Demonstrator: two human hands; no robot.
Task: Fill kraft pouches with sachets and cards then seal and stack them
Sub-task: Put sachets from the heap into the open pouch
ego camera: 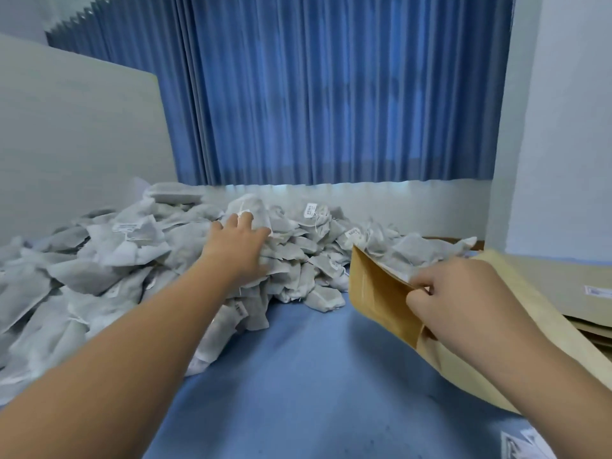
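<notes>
A big heap of grey-white sachets with strings and small tags covers the left and middle of the blue table. My left hand reaches into the heap, its fingers on a sachet near the top; whether they grip it cannot be told. My right hand pinches the open mouth of a kraft pouch, held tilted toward the heap. Several sachets stick out of the pouch's opening.
A stack of flat kraft pouches lies at the right behind my right hand. Printed cards show at the bottom right corner. A grey board leans at the left; blue curtains hang behind. Bare blue tabletop lies in front.
</notes>
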